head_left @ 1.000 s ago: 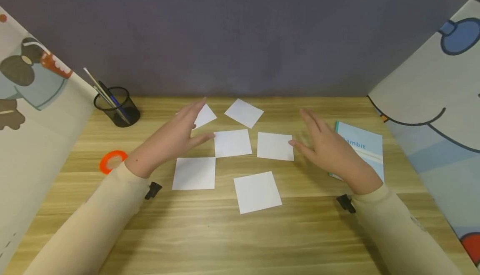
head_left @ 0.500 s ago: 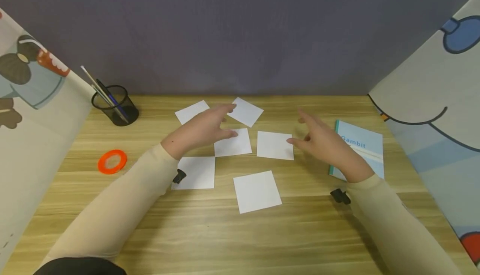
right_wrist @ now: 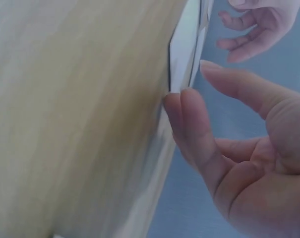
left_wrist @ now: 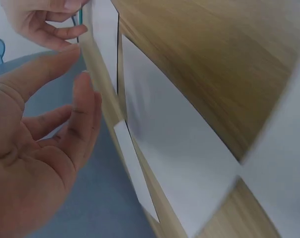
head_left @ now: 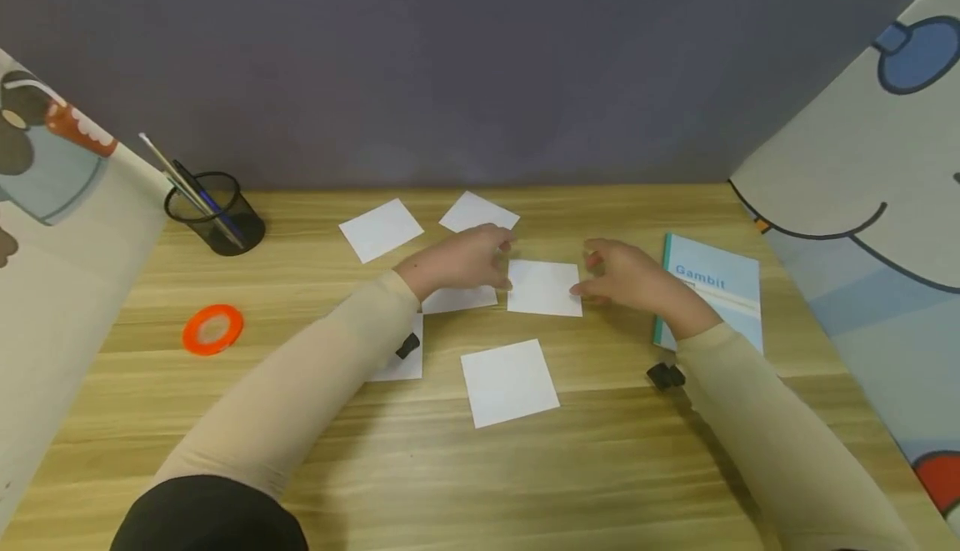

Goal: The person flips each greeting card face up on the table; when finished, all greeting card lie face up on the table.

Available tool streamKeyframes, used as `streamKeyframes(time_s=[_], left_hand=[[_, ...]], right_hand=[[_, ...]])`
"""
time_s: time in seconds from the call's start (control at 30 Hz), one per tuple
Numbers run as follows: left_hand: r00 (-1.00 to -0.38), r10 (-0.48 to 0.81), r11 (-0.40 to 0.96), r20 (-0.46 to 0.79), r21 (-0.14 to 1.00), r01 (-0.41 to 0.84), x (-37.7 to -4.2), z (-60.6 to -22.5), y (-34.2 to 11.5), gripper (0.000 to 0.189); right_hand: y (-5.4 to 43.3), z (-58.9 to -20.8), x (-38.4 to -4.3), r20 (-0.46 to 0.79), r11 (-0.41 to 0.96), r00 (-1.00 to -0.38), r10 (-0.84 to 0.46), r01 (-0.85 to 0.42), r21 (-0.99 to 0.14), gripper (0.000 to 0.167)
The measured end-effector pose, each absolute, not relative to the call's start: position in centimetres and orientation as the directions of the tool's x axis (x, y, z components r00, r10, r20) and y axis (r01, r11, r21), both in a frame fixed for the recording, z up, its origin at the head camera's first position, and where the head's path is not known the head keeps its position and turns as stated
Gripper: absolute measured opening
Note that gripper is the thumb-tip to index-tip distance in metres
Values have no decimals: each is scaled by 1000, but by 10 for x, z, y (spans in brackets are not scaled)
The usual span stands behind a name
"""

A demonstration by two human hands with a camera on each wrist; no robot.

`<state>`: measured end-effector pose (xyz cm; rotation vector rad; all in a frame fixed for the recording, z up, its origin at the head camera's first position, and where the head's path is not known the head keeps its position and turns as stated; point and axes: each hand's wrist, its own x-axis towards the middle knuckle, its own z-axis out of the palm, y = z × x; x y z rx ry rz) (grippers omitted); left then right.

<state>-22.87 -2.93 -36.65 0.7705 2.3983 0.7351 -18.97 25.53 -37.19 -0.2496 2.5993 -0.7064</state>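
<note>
Thumb and fingers are held apart, loosely bent, on left hand (head_left: 459, 260) and right hand (head_left: 633, 280), flanking a plain white card (head_left: 544, 288) (contact can't be told). That card's laid on a wood-grain table (head_left: 420, 484), backed by a grey wall (head_left: 480, 76). A second card (head_left: 460, 299) is partly blocked by the left hand, a Gambit book (head_left: 718, 261) by the right hand.

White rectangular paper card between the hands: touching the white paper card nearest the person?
Apart: the head view shows wooden tabletop between the first card and second card.
</note>
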Motion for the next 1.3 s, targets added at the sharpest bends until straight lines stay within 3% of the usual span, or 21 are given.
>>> streamKeyframes(time_s=[0.6, 1.3], left_hand=[[-668, 643, 760, -376, 420, 496, -235, -365, 2, 96], [-660, 640, 765, -393, 408, 499, -240, -372, 5, 90]], right_hand=[[253, -384, -197, -388, 858, -886, -254, -21, -513, 84], [249, -388, -205, -437, 845, -870, -229, 45, -533, 71]])
